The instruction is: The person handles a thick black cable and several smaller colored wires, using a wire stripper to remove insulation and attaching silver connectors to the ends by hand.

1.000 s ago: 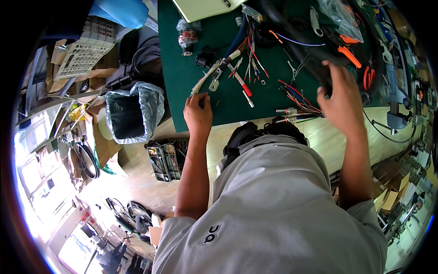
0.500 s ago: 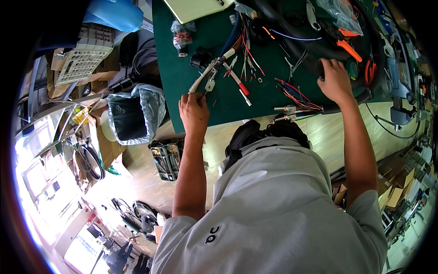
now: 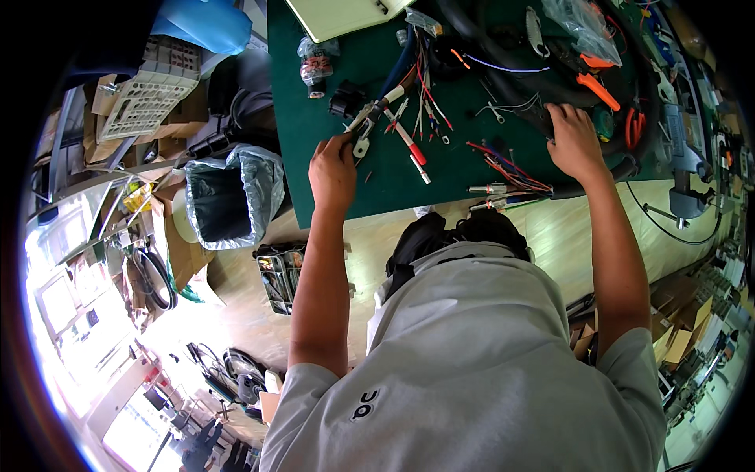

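Note:
On the green tabletop (image 3: 440, 181) lies a cable harness whose dark outer cable (image 3: 399, 63) splits into red, white and other thin wires (image 3: 425, 98). My left hand (image 3: 332, 179) is closed, its fingertips pinching a pale cable end at the harness's left side; the fingers partly cover it. A metal lug (image 3: 362, 148) hangs just beside those fingertips. My right hand (image 3: 578, 143) is curled over a thick black cable (image 3: 538, 119) on the table's right; its fingertips are partly hidden. Below lies another bundle of red and blue wires (image 3: 513, 171), with metal-tipped leads (image 3: 489, 189).
Orange-handled pliers (image 3: 599, 90), a red-handled tool (image 3: 635, 126) and a clear plastic bag (image 3: 582, 31) lie at the right. A black connector (image 3: 346, 100) and an open notebook (image 3: 338, 17) are at the far left. A lined bin (image 3: 259, 185) stands left of the table.
My left hand has shifted slightly away from me along the cable end, closer to the lug. Thin grey wires near my right hand have spread leftward, and that hand has moved little.

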`<action>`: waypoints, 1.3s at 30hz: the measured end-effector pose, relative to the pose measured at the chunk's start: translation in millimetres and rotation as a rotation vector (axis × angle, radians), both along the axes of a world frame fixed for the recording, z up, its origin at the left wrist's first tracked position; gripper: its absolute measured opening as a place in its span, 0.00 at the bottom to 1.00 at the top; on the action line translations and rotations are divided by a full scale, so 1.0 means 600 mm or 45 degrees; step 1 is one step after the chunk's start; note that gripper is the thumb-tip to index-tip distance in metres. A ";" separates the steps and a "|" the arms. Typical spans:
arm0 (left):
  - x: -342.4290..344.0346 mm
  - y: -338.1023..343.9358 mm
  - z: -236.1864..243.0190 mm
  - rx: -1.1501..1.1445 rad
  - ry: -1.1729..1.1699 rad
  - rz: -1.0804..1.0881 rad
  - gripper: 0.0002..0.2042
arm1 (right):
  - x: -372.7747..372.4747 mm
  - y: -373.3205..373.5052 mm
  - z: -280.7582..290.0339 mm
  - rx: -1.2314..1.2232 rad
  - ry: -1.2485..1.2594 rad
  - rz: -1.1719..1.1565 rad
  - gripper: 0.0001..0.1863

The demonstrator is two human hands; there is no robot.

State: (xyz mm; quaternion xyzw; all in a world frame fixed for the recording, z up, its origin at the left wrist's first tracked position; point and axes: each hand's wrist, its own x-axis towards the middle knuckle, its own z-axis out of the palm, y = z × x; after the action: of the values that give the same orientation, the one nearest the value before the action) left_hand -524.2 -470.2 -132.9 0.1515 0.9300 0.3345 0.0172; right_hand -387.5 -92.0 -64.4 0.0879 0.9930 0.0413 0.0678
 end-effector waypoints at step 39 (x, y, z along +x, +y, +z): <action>0.051 0.006 0.131 0.399 -0.437 0.097 0.04 | 0.102 0.082 0.051 0.268 -0.362 -0.070 0.15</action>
State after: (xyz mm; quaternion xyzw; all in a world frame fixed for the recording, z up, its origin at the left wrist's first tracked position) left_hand -493.3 -466.4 -54.5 0.0581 0.8551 0.4962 0.1385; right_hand -326.4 -42.8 -33.9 0.1151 0.9607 0.1551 0.1992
